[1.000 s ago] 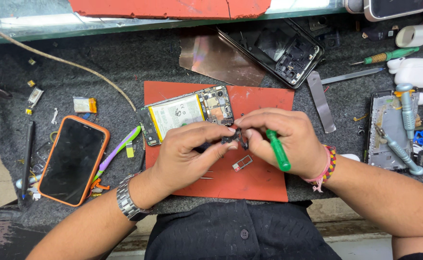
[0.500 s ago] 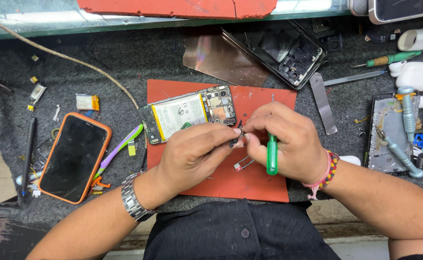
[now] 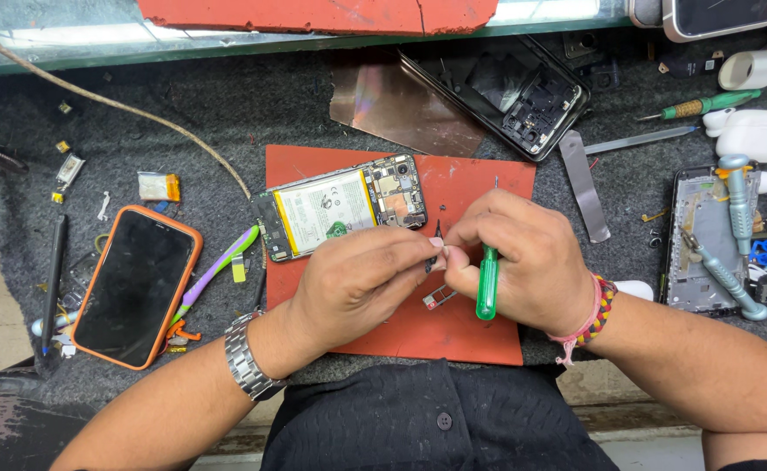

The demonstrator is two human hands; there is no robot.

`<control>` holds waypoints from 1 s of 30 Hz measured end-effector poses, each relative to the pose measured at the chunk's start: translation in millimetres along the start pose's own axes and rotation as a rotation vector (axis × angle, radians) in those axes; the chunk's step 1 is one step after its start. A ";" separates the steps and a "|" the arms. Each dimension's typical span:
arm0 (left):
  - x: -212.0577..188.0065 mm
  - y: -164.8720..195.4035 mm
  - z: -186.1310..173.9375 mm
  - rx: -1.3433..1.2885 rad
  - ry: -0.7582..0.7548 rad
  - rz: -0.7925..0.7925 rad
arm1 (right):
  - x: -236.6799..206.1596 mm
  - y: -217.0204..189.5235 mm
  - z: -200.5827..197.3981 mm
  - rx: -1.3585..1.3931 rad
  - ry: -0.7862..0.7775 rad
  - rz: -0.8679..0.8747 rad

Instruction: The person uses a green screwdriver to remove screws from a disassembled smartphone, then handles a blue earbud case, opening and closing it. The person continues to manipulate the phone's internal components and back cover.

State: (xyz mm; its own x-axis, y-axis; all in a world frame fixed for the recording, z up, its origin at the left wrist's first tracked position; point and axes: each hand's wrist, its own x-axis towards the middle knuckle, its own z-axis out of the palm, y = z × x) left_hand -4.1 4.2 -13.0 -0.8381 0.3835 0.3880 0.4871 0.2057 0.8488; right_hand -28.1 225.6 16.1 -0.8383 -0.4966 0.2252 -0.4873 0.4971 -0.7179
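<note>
Seen from the head camera, a person works over a red mat [image 3: 479,336] laid on a dark felt-covered bench [image 3: 226,113]. The left hand [image 3: 361,283], a metal watch [image 3: 245,358] on its wrist, is curled nearly closed, its thumb and forefinger pinching a small dark part [image 3: 433,259] just above the mat. The right hand [image 3: 523,262], with a beaded bracelet [image 3: 594,314] at the wrist, is also closed; its fingertips meet the left hand's at the same small part, and a green-handled screwdriver [image 3: 487,283] is tucked upright in its palm, the handle pointing toward the person.

An opened phone [image 3: 341,208], back cover off with its battery and circuit board showing, lies tilted on the mat's upper left corner, just beyond the left hand and not touched by it. A small metal tray piece [image 3: 438,297] rests on the mat between the two hands.

Left of the mat, a black-screened phone in an orange case [image 3: 135,286] lies face up beside a purple and green toothbrush [image 3: 218,272]. Above the mat sit a copper-tinted sheet [image 3: 401,109] and a black phone frame [image 3: 510,92]. To the right lie a flat metal pry tool [image 3: 584,185], a second green screwdriver [image 3: 706,105], a white earbud case [image 3: 756,133] and another stripped phone [image 3: 706,240] with grey tools across it.
</note>
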 end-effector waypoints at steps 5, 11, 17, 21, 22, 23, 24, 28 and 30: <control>0.0 1.2 -0.6 0.000 -0.005 -0.005 | 0.0 -1.5 -0.2 0.008 -0.009 -0.003; -1.3 1.5 0.7 -0.010 0.025 -0.025 | -1.8 -0.7 1.3 0.027 0.017 0.003; -4.5 1.9 4.4 -0.123 0.029 -0.160 | -4.5 4.4 2.2 0.122 -0.017 0.053; -5.6 0.4 1.2 -0.114 0.093 -0.151 | -7.2 11.1 -0.4 0.169 0.011 0.092; -5.7 -0.1 -0.7 -0.113 0.102 -0.157 | -7.2 14.1 -1.0 0.176 0.024 0.092; -6.2 -0.1 -2.5 -0.112 0.112 -0.165 | -7.2 17.4 -1.2 0.184 0.037 0.092; -6.7 0.1 -3.4 -0.112 0.121 -0.174 | -8.1 20.0 -1.4 0.192 0.049 0.094; -7.3 0.3 -3.4 -0.162 0.156 -0.252 | -12.4 27.8 -5.6 0.315 0.023 0.186; -7.9 -1.3 -7.5 -0.179 0.177 -0.295 | -11.5 31.2 -9.6 0.267 -0.014 0.145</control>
State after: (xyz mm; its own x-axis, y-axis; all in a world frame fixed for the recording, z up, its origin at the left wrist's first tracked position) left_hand 0.0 -5.8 -14.5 -0.9727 0.1672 0.1608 0.1817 0.1180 0.9763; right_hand -36.1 253.6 -2.6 -0.8899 -0.4450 0.1000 -0.2798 0.3594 -0.8903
